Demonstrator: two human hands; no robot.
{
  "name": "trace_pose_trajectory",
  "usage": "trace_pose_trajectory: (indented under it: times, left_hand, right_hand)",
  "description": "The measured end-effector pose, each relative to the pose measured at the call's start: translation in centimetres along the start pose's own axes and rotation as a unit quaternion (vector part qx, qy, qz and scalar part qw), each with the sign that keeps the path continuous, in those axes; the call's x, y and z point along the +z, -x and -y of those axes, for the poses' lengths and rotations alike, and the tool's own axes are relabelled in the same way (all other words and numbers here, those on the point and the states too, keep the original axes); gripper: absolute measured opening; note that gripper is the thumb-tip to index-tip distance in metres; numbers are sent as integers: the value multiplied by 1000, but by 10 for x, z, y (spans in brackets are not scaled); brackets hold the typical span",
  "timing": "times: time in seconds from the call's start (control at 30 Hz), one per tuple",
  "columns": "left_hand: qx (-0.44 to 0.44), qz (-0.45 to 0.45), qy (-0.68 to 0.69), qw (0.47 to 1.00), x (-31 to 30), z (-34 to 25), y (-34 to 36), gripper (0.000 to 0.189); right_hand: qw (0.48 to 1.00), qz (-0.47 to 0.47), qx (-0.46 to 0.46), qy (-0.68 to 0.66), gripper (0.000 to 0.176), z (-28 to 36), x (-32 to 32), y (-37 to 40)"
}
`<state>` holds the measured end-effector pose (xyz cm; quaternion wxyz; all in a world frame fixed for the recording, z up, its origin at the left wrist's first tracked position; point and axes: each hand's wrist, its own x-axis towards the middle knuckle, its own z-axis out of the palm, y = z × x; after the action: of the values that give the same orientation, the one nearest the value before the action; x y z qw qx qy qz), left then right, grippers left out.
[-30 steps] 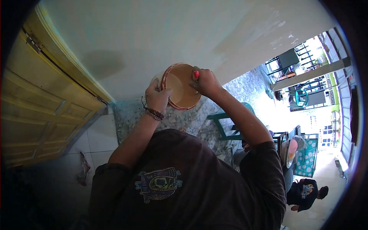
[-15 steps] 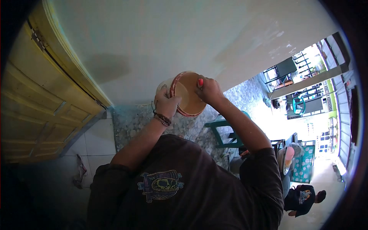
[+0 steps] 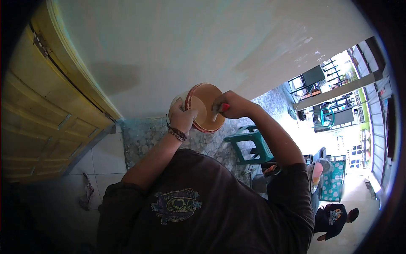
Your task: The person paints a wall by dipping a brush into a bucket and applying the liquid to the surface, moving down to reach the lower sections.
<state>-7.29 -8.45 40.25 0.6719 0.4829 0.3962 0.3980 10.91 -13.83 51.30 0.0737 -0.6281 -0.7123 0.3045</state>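
My left hand (image 3: 182, 118), with bracelets at the wrist, is closed on the near-left rim of a round paint bucket (image 3: 189, 98). The bucket is tilted so its opening faces me, and tan paint coats its inside. In my right hand (image 3: 237, 105) is a red-handled paintbrush (image 3: 225, 107), gripped in closed fingers. Its pale tip points down into the bucket's mouth, near the right inner wall. The bucket is held up in front of the wall (image 3: 169, 51), above the floor.
A yellow panelled door (image 3: 46, 114) stands at the left. Below the right forearm is a green plastic stool (image 3: 251, 146) on the patterned floor (image 3: 148, 135). Farther right are a polka-dot table cover (image 3: 333, 182) and a person in a dark shirt (image 3: 334, 221).
My right hand has moved slightly right and down along the bucket's rim, and the brush has turned so its pale tip now shows. The left hand keeps its grip on the bucket.
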Motion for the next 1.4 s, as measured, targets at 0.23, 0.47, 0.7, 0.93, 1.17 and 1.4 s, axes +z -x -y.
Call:
trace_pose_trajectory:
  times: [0.23, 0.47, 0.7, 0.93, 1.17, 1.4]
  left_hand:
    - [-34, 9, 16, 999, -6, 14, -3, 15]
    - [-65, 11, 26, 997, -9, 15, 0, 13]
    - [-102, -5, 62, 993, -9, 10, 1, 11]
    - [-140, 0, -23, 990, -19, 26, 1, 24]
    - [-218, 43, -31, 975, -16, 51, 17, 21]
    - [-241, 154, -142, 948, 16, 82, 27, 17]
  right_hand:
    - [993, 29, 103, 54, 25, -2, 14, -1]
    - [994, 2, 83, 71, 20, 7, 25, 3]
    - [991, -96, 74, -50, 19, -32, 34, 21]
    - [789, -357, 211, -453, 14, -44, 79, 51]
    - [401, -499, 209, -739, 18, -75, 174, 93]
    - [210, -494, 63, -841, 16, -96, 220, 147]
